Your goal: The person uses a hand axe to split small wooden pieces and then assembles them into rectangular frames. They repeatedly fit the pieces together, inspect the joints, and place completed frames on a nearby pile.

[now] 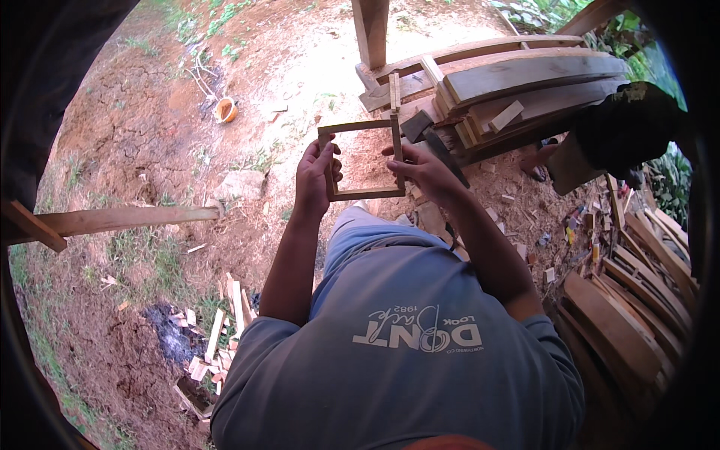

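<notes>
A small four-sided wooden frame (367,195) is held up in front of me, and bare ground shows through its middle. My left hand (315,174) is closed round its left side, thumb on the near face and fingertips curling through the opening. On the opposite side, my right hand (424,171) pinches the right bar between thumb and fingers. That bar sticks up a little past the top corner. Just beyond my right hand lies a dark hammer-shaped tool (439,150), partly covered by the hand, so its exact kind is unclear.
Long boards (532,75) are stacked at the far right beside an upright post (370,34). Another person (626,127) in dark clothing is close by there. Planks (611,322) lie at right, offcuts (217,334) at lower left. A beam (120,219) crosses left; an orange-and-white container (225,110) sits farther off.
</notes>
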A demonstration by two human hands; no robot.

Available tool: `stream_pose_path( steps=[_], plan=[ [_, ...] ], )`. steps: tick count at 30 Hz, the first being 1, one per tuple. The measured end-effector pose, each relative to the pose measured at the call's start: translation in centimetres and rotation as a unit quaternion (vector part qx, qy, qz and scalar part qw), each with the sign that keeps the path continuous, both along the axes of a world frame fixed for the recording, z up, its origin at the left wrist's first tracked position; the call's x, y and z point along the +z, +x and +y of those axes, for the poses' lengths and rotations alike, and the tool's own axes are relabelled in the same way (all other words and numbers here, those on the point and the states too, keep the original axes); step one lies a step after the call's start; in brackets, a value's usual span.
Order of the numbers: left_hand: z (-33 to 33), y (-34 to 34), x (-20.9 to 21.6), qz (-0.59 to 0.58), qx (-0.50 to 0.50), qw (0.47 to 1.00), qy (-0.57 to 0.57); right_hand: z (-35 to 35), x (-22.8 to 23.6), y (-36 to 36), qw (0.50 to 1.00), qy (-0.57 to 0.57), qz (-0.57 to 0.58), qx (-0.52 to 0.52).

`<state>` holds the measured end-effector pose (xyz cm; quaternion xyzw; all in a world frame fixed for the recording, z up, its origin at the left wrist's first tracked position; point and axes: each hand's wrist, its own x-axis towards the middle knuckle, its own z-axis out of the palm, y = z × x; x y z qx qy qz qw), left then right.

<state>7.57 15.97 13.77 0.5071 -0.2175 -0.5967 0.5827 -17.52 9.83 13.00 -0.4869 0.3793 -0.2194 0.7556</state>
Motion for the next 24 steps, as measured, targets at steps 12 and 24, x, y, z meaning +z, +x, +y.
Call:
stream_pose_path(
  steps=[12,24],
  plan=[
    [-0.5,-0.6,1.0,-0.008,-0.009,1.0,0.0,0.0,1.7,0.0,0.998,0.031,-0.04,-0.043],
    [-2.2,0.7,2.6,0.098,-0.019,0.995,-0.019,1.2,4.8,-2.5,0.984,0.007,-0.16,-0.084]
  ],
)
